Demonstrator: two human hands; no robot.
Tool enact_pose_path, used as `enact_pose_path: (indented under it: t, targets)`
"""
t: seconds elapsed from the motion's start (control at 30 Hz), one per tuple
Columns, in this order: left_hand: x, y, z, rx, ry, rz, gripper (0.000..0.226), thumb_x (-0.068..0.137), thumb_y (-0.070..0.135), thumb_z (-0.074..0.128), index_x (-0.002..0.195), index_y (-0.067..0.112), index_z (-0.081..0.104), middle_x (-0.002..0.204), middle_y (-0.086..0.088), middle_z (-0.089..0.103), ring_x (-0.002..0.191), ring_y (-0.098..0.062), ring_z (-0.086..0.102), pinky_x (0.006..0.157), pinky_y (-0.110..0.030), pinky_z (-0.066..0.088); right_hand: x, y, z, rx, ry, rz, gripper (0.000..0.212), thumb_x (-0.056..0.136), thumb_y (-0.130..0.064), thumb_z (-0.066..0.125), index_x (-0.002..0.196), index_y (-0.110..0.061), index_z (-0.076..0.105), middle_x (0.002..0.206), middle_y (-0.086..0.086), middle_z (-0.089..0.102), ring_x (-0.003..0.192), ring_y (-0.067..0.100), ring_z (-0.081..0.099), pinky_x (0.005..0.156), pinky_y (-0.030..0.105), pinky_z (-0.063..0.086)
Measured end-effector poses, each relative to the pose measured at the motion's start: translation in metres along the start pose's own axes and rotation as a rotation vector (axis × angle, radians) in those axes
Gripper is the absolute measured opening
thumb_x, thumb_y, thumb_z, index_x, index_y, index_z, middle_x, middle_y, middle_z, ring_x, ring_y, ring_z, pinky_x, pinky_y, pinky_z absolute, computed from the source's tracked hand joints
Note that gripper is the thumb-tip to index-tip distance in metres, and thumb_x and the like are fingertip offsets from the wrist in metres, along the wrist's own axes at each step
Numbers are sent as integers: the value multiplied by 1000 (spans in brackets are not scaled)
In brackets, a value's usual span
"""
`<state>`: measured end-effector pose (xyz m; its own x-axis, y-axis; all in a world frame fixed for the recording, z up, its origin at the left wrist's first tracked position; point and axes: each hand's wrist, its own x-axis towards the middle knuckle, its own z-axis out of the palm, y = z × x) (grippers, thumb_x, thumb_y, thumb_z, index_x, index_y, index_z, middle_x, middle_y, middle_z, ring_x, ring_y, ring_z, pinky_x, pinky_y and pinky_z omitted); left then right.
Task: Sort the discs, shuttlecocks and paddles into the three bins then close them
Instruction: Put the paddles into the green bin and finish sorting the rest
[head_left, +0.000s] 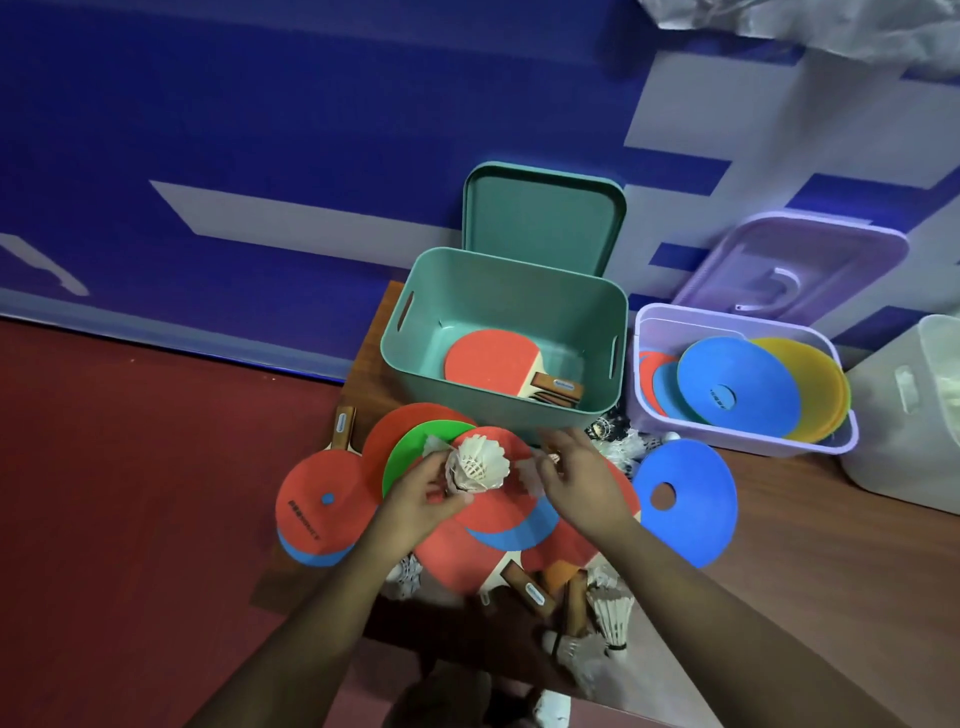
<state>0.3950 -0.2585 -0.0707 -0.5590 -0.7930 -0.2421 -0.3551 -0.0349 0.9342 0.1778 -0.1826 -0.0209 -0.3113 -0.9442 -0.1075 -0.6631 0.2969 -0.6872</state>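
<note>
Done: the green bin (400, 338) has paddles (488, 358) lying in it, and the purple bin (737, 441) holds a stack of discs (737, 384). The white bin (893, 441) at the far right is mostly cut off, so I cannot tell what is in it.
Left to do: a mixed pile sits on the desk (805, 571), with a blue disc (685, 499), a red paddle (322, 504) and loose shuttlecocks (615, 613). These 2 bins stand open, the green lid (540, 223) and purple lid (789, 260) leaning behind them. I judge I am about midway.
Left hand (426, 493): curled round a white shuttlecock (478, 462), held over the pile, just in front of the green bin.
Right hand (582, 483): near my left, not touching it. Its fingers bend toward a second shuttlecock (530, 475); I cannot tell whether I pinch it.
</note>
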Motion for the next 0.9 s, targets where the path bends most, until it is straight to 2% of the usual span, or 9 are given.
enact_pose_path:
  t: [0.07,0.13,0.33,0.4,0.5,0.6,0.67,0.77,0.9]
  targets:
    - [-4,-4,1,-31,9,-22,49,77,20,77,122,26,59,117,3,69,109,-13,65,95,-25,48,-1,22,3,-390,-142,-96,62,79,-21,51,141,-26,48,134,4,49,115,30,47,98,36,38]
    - [-7,-7,0,-66,32,-44,48,81,7,75,124,21,58,116,4,70,109,-11,65,92,-20,47,-1,37,15,-607,-269,-155,71,74,-12,57,141,-32,46,141,2,48,122,36,44,100,45,38]
    - [-22,-9,-3,-32,39,-107,48,81,5,74,122,24,59,113,12,71,104,-3,65,88,-14,46,9,43,33,-766,-188,-304,44,64,-15,80,105,-28,68,93,5,59,84,31,59,74,41,52]
    - [-26,-9,-4,-19,64,-126,47,80,7,75,118,31,60,111,17,70,102,-1,65,87,-13,47,9,40,30,-755,-177,-307,39,69,-20,76,106,-27,66,97,6,54,89,30,56,78,41,50]
    - [-31,-9,-4,-2,86,-128,46,80,6,76,115,32,61,108,19,71,102,0,65,88,-14,47,8,39,15,-502,-134,-207,47,79,-27,65,124,-21,55,112,8,51,106,28,51,91,39,44]
    - [-36,-7,0,21,77,-122,44,79,8,77,113,32,61,107,17,71,102,-2,66,89,-19,49,0,14,-9,210,60,0,40,80,-18,72,117,-19,58,103,2,60,94,14,58,82,24,47]
    - [-41,0,6,33,62,-105,46,79,9,76,114,33,60,107,18,71,102,-1,66,88,-18,49,-9,-9,-15,530,38,100,33,80,-11,75,108,-17,59,95,1,65,82,9,59,77,19,48]
    - [-47,14,15,7,73,-84,47,80,8,75,118,31,59,108,18,71,101,0,65,86,-15,49,-25,-24,-10,528,-57,89,34,79,-16,77,108,-18,59,91,5,67,77,13,60,77,31,51]
    - [-63,28,21,-18,89,-59,48,80,8,76,123,22,59,111,8,72,103,-6,66,88,-21,51,-43,-31,-6,269,-115,-42,37,82,-24,73,115,-17,58,86,-13,58,78,11,58,68,21,41]
